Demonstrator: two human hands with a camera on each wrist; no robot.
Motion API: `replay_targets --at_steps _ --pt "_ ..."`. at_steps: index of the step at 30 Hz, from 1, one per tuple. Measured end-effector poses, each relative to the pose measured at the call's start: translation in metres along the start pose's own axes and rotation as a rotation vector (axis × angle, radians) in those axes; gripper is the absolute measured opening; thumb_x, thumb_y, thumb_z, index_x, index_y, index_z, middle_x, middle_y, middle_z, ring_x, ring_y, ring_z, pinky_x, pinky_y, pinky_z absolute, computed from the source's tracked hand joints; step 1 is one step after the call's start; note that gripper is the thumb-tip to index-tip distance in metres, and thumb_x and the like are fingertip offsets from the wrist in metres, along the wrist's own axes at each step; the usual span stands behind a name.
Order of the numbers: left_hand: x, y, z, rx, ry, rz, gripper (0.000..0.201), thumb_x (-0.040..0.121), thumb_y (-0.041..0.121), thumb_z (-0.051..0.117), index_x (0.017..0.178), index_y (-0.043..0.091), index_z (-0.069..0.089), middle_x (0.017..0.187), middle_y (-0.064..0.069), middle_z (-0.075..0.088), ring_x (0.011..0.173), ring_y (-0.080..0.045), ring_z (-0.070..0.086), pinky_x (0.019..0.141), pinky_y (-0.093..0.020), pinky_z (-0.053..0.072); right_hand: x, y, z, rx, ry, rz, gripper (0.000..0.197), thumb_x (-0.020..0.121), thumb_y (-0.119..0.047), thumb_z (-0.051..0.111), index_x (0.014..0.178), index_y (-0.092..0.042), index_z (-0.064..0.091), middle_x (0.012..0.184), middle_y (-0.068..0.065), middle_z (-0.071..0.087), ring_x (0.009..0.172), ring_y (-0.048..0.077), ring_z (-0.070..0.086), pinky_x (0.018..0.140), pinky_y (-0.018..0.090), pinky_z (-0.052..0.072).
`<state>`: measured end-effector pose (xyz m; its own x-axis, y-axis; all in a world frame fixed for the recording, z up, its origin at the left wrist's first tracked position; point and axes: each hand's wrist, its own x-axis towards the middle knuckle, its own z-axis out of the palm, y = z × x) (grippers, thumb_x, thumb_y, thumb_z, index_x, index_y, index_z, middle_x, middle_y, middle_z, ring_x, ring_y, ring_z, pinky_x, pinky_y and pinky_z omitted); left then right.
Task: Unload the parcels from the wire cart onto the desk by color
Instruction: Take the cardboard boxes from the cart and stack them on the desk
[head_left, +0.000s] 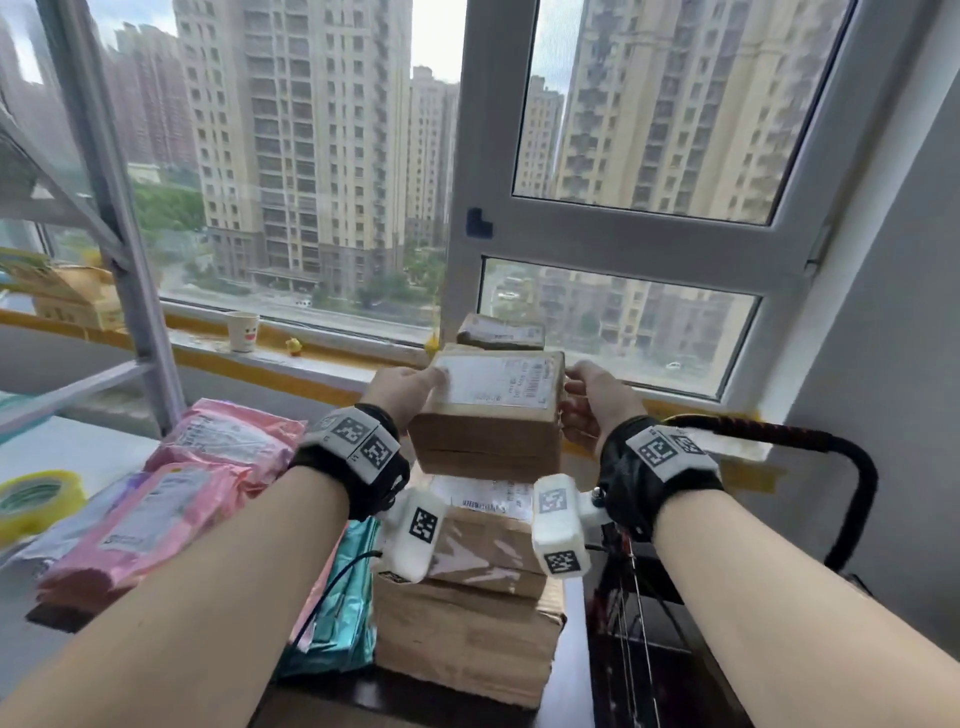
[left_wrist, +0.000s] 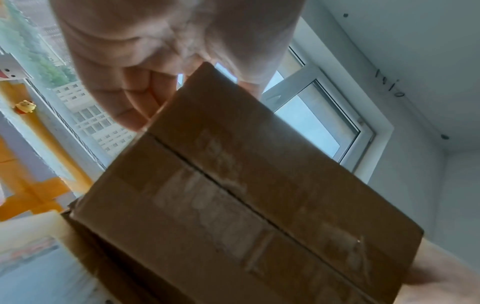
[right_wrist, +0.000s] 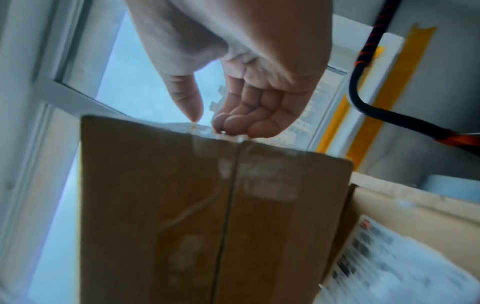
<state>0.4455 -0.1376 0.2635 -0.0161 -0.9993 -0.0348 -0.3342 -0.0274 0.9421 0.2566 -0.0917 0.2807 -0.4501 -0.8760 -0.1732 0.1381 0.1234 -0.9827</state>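
Now the table (head_left: 62, 447) carries the sorted groups: pink soft parcels (head_left: 171, 499) on the left, a teal one (head_left: 345, 613) beside them, and a stack of brown boxes (head_left: 467, 623) at the right edge, next to the wire cart (head_left: 639, 597) with its black handle (head_left: 852, 467). A brown cardboard box (head_left: 491, 410) is held above this stack, between both hands, with its white label facing up. Whether it already touches the box below, I cannot tell. One more small brown box (head_left: 501, 332) is seen behind it.

The left hand (head_left: 402, 395) holds the left end, thumb on the top near the label, the fingers (left_wrist: 130, 102) curled under the edge. The right hand (head_left: 595, 402) holds the right end; its fingers (right_wrist: 241, 121) are bent together against the upper edge, and the thumb stands a little apart.

I judge the box to be stiff and rather light, since it is held only at its ends. The taped seams look smooth, so they may be slippery; holding the two short ends near the corners seems safest. It should come down flat, because the stack below is not very even.
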Motion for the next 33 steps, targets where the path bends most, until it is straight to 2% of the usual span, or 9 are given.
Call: replay_targets --at_steps 3,5,7,10,14,17,23,31,33 --pt "0.005 -0.014 -0.003 0.001 -0.040 -0.038 0.031 0.091 0.028 0.057 0.108 0.004 0.065 0.095 -0.007 0.056 0.086 -0.023 0.052 0.071 -0.027 0.047 0.001 0.016 0.005 -0.046 0.058 0.038 0.020 0.085 -0.024 0.059 0.069 -0.011 0.060 0.047 0.001 0.051 0.036 0.011 0.043 0.050 0.021 0.039" --pt "0.009 -0.023 -0.002 -0.033 -0.091 -0.081 0.025 0.088 0.026 0.060 0.101 0.006 0.067 0.096 -0.010 0.061 0.089 -0.027 0.059 0.085 -0.037 0.054 0.000 0.027 0.006 -0.051 0.078 0.077 0.016 0.084 -0.023 0.060 0.075 -0.010 0.063 0.050 0.001 0.060 0.044 0.012 0.053 0.053 0.022 0.046" --pt "0.013 -0.027 -0.001 -0.073 -0.110 -0.100 0.015 0.088 0.022 0.060 0.098 0.012 0.065 0.099 -0.009 0.062 0.095 -0.028 0.061 0.089 -0.042 0.054 -0.001 0.035 0.005 -0.059 0.090 0.123 0.012 0.083 -0.021 0.059 0.078 -0.010 0.063 0.059 0.002 0.065 0.053 0.014 0.057 0.058 0.025 0.049" --pt "0.017 -0.029 0.000 -0.056 -0.131 -0.089 0.018 0.090 0.024 0.059 0.105 0.015 0.064 0.095 -0.004 0.059 0.093 -0.023 0.057 0.075 -0.032 0.053 -0.001 0.039 0.007 -0.068 0.112 0.123 0.010 0.083 -0.020 0.059 0.082 -0.010 0.061 0.069 0.004 0.064 0.056 0.014 0.057 0.058 0.024 0.050" --pt "0.021 -0.029 -0.001 -0.064 -0.140 -0.068 0.009 0.090 0.022 0.058 0.097 0.017 0.061 0.080 0.002 0.056 0.078 -0.016 0.055 0.064 -0.026 0.049 0.003 0.039 0.010 -0.092 0.141 0.091 0.010 0.084 -0.020 0.060 0.081 -0.010 0.059 0.069 0.004 0.063 0.057 0.015 0.057 0.059 0.026 0.050" --pt "0.022 -0.028 -0.002 -0.083 -0.157 -0.074 0.013 0.091 0.021 0.057 0.102 0.015 0.062 0.091 -0.005 0.062 0.079 -0.017 0.056 0.057 -0.024 0.046 0.006 0.042 0.011 -0.100 0.152 0.097 0.011 0.083 -0.018 0.061 0.075 -0.011 0.058 0.066 0.003 0.062 0.054 0.014 0.057 0.058 0.026 0.050" --pt "0.028 -0.033 -0.006 -0.091 -0.164 -0.091 0.019 0.090 0.024 0.059 0.106 0.012 0.062 0.100 -0.007 0.064 0.092 -0.020 0.060 0.089 -0.040 0.054 0.002 0.044 0.017 -0.120 0.157 0.109 0.016 0.085 -0.014 0.061 0.071 -0.011 0.054 0.066 0.003 0.060 0.053 0.013 0.054 0.052 0.023 0.047" --pt "0.030 -0.039 -0.012 -0.075 -0.152 -0.117 0.029 0.090 0.041 0.056 0.099 0.013 0.056 0.103 -0.009 0.058 0.098 -0.023 0.055 0.086 -0.040 0.050 0.002 0.046 0.014 -0.157 0.139 0.123 0.014 0.084 -0.023 0.063 0.077 -0.013 0.057 0.076 0.004 0.065 0.065 0.017 0.060 0.076 0.034 0.054" --pt "0.031 -0.041 -0.013 -0.073 -0.166 -0.137 0.034 0.089 0.046 0.055 0.100 0.013 0.054 0.103 -0.009 0.056 0.100 -0.023 0.053 0.086 -0.040 0.049 0.000 0.047 0.013 -0.157 0.136 0.135 0.019 0.084 -0.030 0.066 0.082 -0.013 0.059 0.080 0.004 0.065 0.068 0.017 0.062 0.076 0.034 0.055"
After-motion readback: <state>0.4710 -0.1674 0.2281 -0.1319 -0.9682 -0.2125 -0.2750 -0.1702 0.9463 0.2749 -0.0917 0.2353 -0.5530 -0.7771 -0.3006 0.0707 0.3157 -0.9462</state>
